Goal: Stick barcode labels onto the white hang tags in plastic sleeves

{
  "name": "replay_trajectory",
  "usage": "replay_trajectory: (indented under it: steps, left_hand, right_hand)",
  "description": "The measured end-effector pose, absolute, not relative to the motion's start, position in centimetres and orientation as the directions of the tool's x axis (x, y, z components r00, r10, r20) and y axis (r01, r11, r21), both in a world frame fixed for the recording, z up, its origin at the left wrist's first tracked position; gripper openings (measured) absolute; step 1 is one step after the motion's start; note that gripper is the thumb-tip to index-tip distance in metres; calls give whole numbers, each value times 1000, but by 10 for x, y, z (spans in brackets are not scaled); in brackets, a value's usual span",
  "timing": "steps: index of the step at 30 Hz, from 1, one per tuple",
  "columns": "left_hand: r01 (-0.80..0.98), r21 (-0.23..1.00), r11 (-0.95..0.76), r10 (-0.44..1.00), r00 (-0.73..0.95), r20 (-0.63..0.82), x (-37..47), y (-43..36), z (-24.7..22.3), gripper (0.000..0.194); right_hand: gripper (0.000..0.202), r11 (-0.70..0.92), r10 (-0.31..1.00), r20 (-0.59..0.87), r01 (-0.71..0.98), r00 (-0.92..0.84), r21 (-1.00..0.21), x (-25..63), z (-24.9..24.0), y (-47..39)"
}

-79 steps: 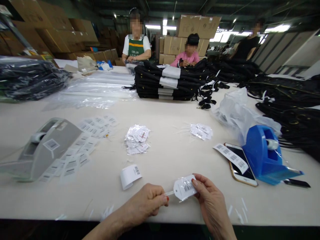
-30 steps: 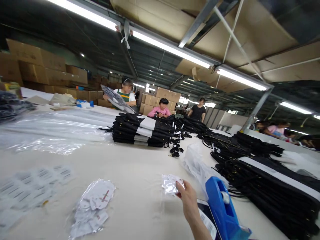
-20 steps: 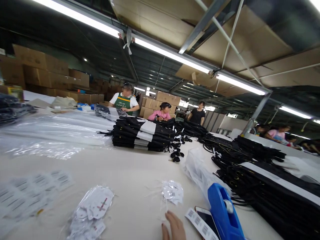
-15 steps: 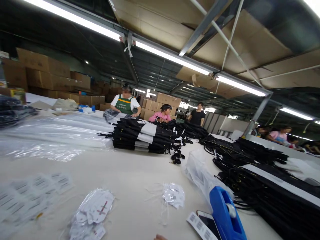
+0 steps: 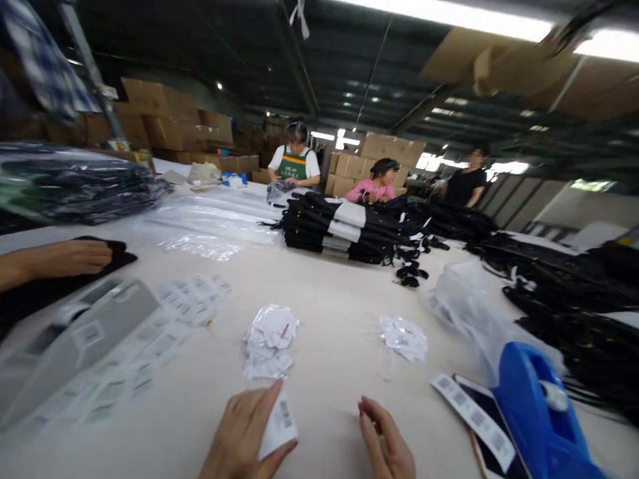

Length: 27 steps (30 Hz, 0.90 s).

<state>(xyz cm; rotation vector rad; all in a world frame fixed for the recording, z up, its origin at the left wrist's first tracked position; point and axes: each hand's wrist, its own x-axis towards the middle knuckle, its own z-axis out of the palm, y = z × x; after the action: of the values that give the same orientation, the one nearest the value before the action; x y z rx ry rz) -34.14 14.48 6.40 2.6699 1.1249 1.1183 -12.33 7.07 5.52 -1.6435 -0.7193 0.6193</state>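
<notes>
In the head view my left hand (image 5: 244, 432) is closed on a white barcode tag (image 5: 282, 426), thumb and fingers at its edges. My right hand (image 5: 384, 439) is to the right of it, over the bare tabletop. Its thumb and forefinger tips come together; anything between them is too small to make out. Beyond the left hand lies a pile of white tags (image 5: 272, 336) in clear plastic. A smaller pile of tags (image 5: 403, 338) lies past my right hand. Farther right, a strip of barcode labels (image 5: 474, 420) rests across a phone (image 5: 479, 392).
A blue tape dispenser (image 5: 539, 412) stands at right, a grey one (image 5: 84, 339) at left, beside barcode label sheets (image 5: 194, 299). Another person's hand (image 5: 74, 258) presses black fabric. Stacked black goods (image 5: 344, 229) and plastic bags (image 5: 214, 216) lie farther back. Several people work beyond.
The view has swung left and down. Both my hands have come into sight, the left holding a barcode tag. The grey dispenser and another person's hand now show at left.
</notes>
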Motion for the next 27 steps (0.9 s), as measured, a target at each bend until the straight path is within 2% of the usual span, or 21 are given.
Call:
replay_trajectory:
  steps: [3, 6, 9, 12, 13, 15, 17, 18, 20, 23, 25, 27]
  left_hand:
    - [523, 272, -808, 552, 508, 662, -323, 140, 66, 62]
    - [465, 291, -836, 529, 543, 652, -307, 135, 74, 68]
    - [410, 334, -849, 522, 553, 649, -301, 129, 76, 70]
    - [343, 497, -797, 600, 544, 586, -303, 125, 71, 81]
    - [325, 597, -733, 662, 542, 518, -304, 124, 71, 85]
    - [306, 822, -479, 802, 534, 269, -306, 123, 74, 83]
    - [268, 956, -122, 832, 553, -48, -306, 125, 83, 64]
    - [233, 972, 38, 801, 574, -169, -305, 126, 88, 51]
    - [146, 955, 258, 736, 610, -292, -303, 129, 98, 32]
    - [68, 884, 462, 670, 627, -398, -299, 128, 106, 29]
    - [19, 840, 542, 645, 631, -431, -297, 125, 107, 30]
    - [-37, 816, 577, 649, 626, -431, -295, 121, 104, 31]
  right_hand:
    - [47, -152, 795, -221, -167, 565, -974, -159, 58, 65]
    - [44, -114, 856, -291, -393, 427, -912, -170, 68, 64]
    - [42, -70, 865, -307, -510, 396, -857, -172, 73, 66]
    - [41, -47, 849, -313, -529, 426, -847, -168, 74, 67]
    - [40, -47, 840, -318, -525, 439, -850, -167, 74, 67]
    - [39, -49, 826, -330, -526, 456, -849, -163, 76, 66]
    - [38, -45, 817, -340, -538, 465, -842, -160, 78, 66]
    - [38, -41, 815, -342, -542, 468, -839, -159, 79, 66]
    - [36, -38, 815, -337, -537, 471, -843, -158, 81, 67]
    - [34, -48, 816, -314, -485, 486, -873, -157, 81, 66]
    - [30, -71, 820, -256, -354, 512, -933, -157, 78, 64]
    - [28, -66, 816, -106, -91, 568, -994, -160, 75, 61]
